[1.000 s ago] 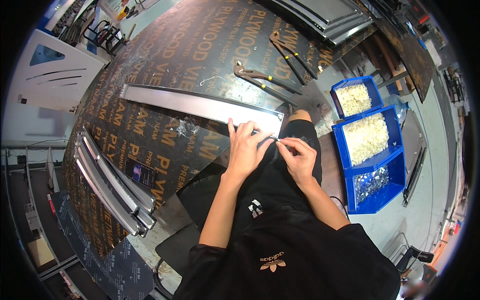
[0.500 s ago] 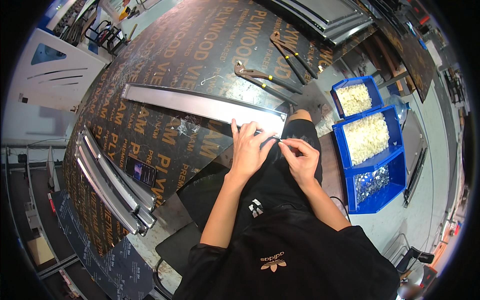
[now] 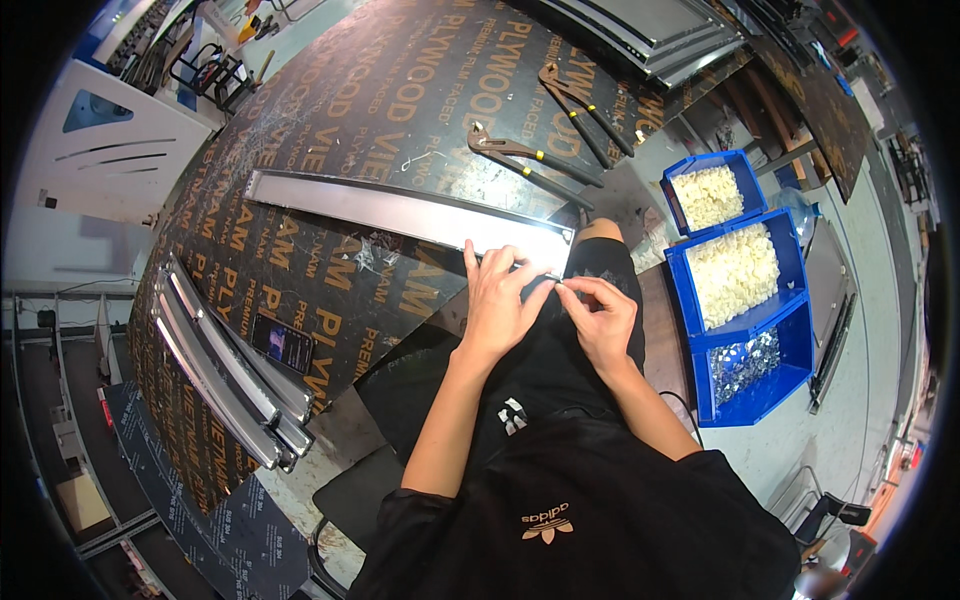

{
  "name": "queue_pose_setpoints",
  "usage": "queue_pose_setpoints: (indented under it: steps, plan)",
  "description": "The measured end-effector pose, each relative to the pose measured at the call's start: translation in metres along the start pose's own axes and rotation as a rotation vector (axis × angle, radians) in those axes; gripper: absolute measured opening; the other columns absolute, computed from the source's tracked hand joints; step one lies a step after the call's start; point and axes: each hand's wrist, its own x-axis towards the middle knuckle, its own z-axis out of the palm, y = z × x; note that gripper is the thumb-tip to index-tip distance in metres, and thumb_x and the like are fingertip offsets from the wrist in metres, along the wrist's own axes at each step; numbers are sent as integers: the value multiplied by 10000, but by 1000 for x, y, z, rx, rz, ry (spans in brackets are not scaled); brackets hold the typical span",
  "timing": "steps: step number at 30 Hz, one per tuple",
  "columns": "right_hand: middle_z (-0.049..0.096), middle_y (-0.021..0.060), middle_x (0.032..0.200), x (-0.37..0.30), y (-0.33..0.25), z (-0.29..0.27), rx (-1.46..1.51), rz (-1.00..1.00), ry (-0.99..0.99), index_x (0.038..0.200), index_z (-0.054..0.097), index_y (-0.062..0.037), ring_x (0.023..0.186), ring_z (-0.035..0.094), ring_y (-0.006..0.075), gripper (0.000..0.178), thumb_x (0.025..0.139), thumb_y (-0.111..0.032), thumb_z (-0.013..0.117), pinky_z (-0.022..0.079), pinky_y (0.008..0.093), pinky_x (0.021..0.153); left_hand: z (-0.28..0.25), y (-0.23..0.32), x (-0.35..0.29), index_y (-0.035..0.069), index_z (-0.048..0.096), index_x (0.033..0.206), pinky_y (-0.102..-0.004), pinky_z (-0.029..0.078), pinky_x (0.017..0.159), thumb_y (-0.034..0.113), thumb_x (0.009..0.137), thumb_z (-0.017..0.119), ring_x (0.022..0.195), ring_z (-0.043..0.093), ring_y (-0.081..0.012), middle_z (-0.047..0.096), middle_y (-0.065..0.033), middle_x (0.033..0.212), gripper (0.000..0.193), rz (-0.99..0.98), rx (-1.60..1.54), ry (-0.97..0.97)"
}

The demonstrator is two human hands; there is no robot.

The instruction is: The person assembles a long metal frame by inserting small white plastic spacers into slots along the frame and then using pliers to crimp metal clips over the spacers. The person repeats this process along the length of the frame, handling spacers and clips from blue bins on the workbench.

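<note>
A long, shiny metal panel [image 3: 400, 208] lies slantwise on the dark printed plywood, its right end close to my lap. My left hand [image 3: 495, 308] grips the near edge of that end, with the index finger stretched over the metal and the thumb against the edge. Right beside it, my right hand [image 3: 606, 322] is closed in a pinch at the panel's near right corner. Whatever sits between those fingertips is too small and covered to make out. Several small white pieces [image 3: 512, 415] rest on my dark clothing.
Two pliers with black-and-yellow handles, one nearer [image 3: 535, 165] and one farther [image 3: 585, 112], lie beyond the panel. Blue bins at right hold white pieces [image 3: 735, 275] and shiny metal bits [image 3: 745, 365]. Metal strips [image 3: 235, 370] and a phone [image 3: 283, 343] lie at left.
Both hands stay at the panel's near right corner with almost the same grip. Only a very slight shift of the fingers shows.
</note>
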Motion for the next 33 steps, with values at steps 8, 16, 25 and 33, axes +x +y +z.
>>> queue_pose_setpoints:
  steps: [8,16,25,33]
  plan:
    - [774,29,886,1,2,1,-17,-6,4,986,817,-4,651,545,42,124,896,-68,875,418,221,570,-3,3,2,132,800,1074,-711,112,1272,259,909,817,1153,624,-288,650,-46,1101,210,-46,-24,-34]
    - [762,74,815,19,9,-19,-118,178,-223,893,783,-4,708,640,120,162,841,-111,893,508,289,662,-3,7,4,114,776,1009,-747,120,1253,425,859,866,1161,625,-304,658,-45,1089,357,-73,47,-109]
    - [744,130,780,69,11,-35,-287,136,-602,840,766,-23,717,697,238,338,692,-223,996,541,371,693,6,1,-4,139,774,955,-777,165,1223,456,813,884,1102,651,-268,660,-29,1001,363,-91,133,-204]
    - [779,85,901,142,-13,-33,-267,-21,-672,987,806,-14,844,707,129,182,896,-160,866,558,296,779,2,-17,-15,150,762,932,-704,227,1200,436,828,876,1058,681,-236,671,0,975,325,-17,119,-77]
